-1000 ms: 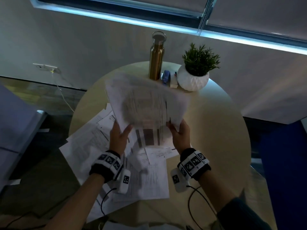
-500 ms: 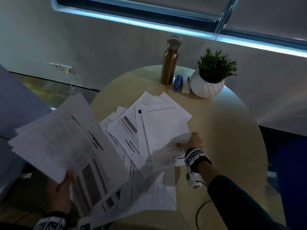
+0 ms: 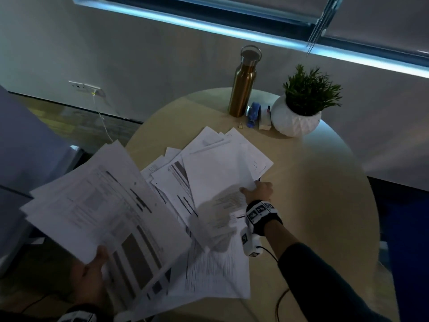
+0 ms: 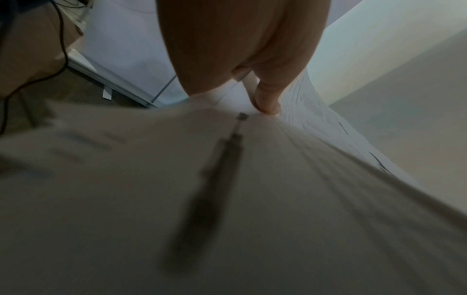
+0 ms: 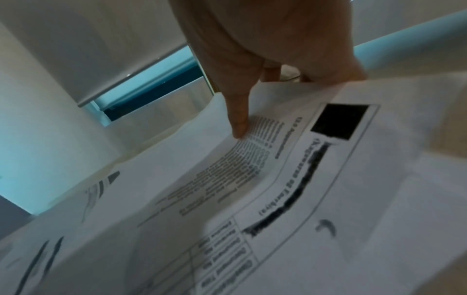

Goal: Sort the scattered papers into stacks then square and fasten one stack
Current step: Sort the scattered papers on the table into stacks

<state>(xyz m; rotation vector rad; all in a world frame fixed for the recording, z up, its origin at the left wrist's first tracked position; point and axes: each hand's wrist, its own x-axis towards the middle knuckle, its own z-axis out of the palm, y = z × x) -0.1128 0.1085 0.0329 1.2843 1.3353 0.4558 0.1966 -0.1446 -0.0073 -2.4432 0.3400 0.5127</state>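
Note:
My left hand point(image 3: 92, 273) grips a fanned stack of printed papers point(image 3: 97, 205) by its near edge, held out past the table's left side. In the left wrist view the thumb point(image 4: 267, 97) presses on the top sheet point(image 4: 227, 199), which is blurred. More scattered papers point(image 3: 220, 173) overlap on the round beige table point(image 3: 325, 205). My right hand point(image 3: 256, 190) pinches the right edge of one sheet in that pile. The right wrist view has the thumb point(image 5: 237, 121) on top of a printed sheet point(image 5: 290, 179) that is lifted and curved, with the fingers tucked behind its edge.
At the table's far edge stand a gold metal bottle point(image 3: 243, 84), a blue tape dispenser point(image 3: 254, 113), a small clip point(image 3: 240, 126) and a plant in a white pot point(image 3: 299, 117). Grey furniture point(image 3: 23, 147) sits left of the table. A wall socket point(image 3: 84, 87) has a cable.
One second ago both hands held the stack upright over the table. My left hand has carried it down to the left, and my right hand has let go and taken a sheet on the table.

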